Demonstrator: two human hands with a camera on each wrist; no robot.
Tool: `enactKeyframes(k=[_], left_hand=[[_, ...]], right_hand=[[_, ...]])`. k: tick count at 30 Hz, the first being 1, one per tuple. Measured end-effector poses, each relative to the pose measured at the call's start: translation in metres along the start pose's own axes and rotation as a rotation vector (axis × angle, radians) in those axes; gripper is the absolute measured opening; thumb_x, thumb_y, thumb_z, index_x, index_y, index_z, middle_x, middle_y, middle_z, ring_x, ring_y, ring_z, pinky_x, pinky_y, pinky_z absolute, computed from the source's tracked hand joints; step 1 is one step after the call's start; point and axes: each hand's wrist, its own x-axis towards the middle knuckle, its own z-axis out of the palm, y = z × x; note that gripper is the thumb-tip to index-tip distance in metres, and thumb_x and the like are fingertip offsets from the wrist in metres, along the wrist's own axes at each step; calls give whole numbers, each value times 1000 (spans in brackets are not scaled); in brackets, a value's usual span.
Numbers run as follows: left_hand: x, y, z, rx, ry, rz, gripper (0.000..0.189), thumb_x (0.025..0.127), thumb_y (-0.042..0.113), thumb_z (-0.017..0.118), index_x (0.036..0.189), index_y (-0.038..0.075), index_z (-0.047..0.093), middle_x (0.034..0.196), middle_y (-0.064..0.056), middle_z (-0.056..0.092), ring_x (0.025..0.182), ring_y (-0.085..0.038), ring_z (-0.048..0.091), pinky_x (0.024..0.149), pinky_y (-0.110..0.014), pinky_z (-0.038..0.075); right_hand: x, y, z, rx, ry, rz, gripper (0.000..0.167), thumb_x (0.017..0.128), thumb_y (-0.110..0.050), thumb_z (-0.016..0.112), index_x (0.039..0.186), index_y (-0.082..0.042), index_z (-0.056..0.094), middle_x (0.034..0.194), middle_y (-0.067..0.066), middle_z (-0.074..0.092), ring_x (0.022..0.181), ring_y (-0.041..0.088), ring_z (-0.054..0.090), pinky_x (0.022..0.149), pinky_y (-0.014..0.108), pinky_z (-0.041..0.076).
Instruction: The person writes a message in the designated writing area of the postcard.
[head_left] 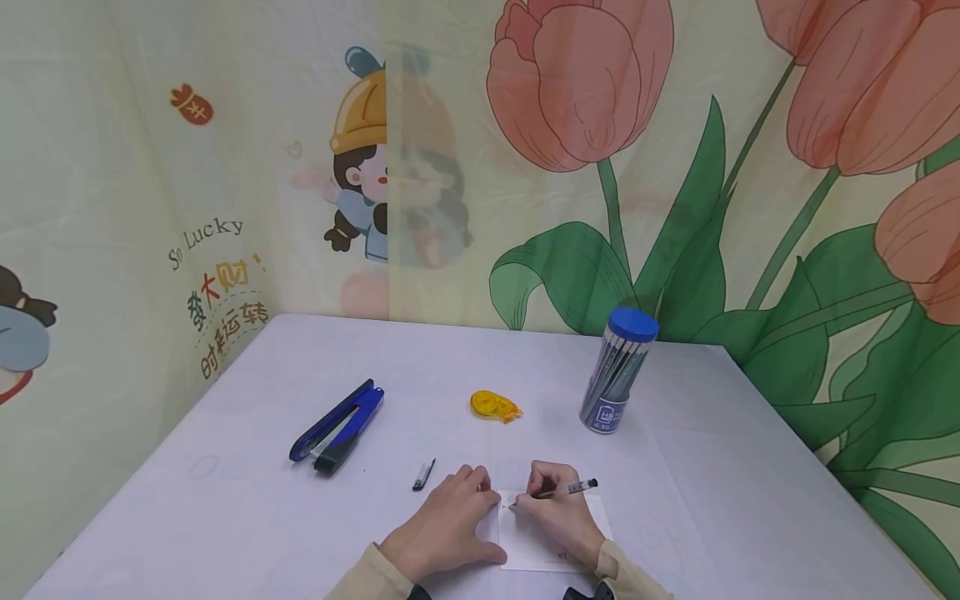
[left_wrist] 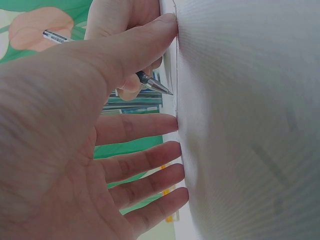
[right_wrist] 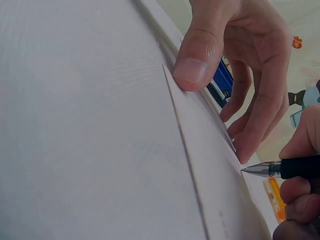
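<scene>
At the near edge of the white table (head_left: 225, 517), two beige sleeves (head_left: 372, 577) are reaching in, and between the hands a small sheet of paper (head_left: 528, 546) is lying flat, showing dark marks near its lower edge. The left hand (head_left: 448, 523) is spreading its fingers and thumb along the paper's left side, thumb resting by the lower corner. The right hand (head_left: 561, 515) is resting over the paper and pinching a pen (head_left: 581, 486), whose tip is meeting the sheet near its upper left corner. Just beyond the left hand, a pen cap (head_left: 423, 475) is lying on the table. Farther back to the left, a blue and black stapler (head_left: 352, 427) is lying at a slant; a yellow correction tape (head_left: 493, 405) is lying near the middle, and a blue-lidded tub of pencils (head_left: 617, 375) is standing to the right. Behind everything, a printed cloth (head_left: 442, 292) is hanging, showing large pink tulips (head_left: 585, 87).
</scene>
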Motion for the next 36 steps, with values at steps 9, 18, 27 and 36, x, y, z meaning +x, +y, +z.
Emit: enactKeyframes(k=[9,18,27,36], left_hand=[[0,0,0,-5,-12,-7,60,68,56,79,109,12,72,100,2,55,87,-11,43,75,-25,42],[0,1,0,-6,-13,-15,61,68,56,79,109,12,72,99,3,54,86,-11,43,73,-26,42],[0,1,-1,3,-18,-9,61,68,56,79,108,11,72,101,2,55,87,-11,43,74,-26,43],[-1,1,-1,7,-3,4,60,68,56,79,108,12,72,99,3,55,86,-11,43,75,-26,42]], right_hand=[[0,1,-1,17,-4,-20,19,66,12,64,63,0,50,62,1,54,58,5,48,58,17,39],[0,1,-2,-10,34,-21,20,67,13,62,62,-1,49,62,0,53,58,6,48,57,17,39],[1,5,-1,-32,43,-32,20,66,14,60,61,-1,48,61,-3,51,57,5,48,57,17,40],[2,4,-1,-22,26,-46,21,64,14,61,60,-2,47,61,-3,51,56,5,48,56,17,39]])
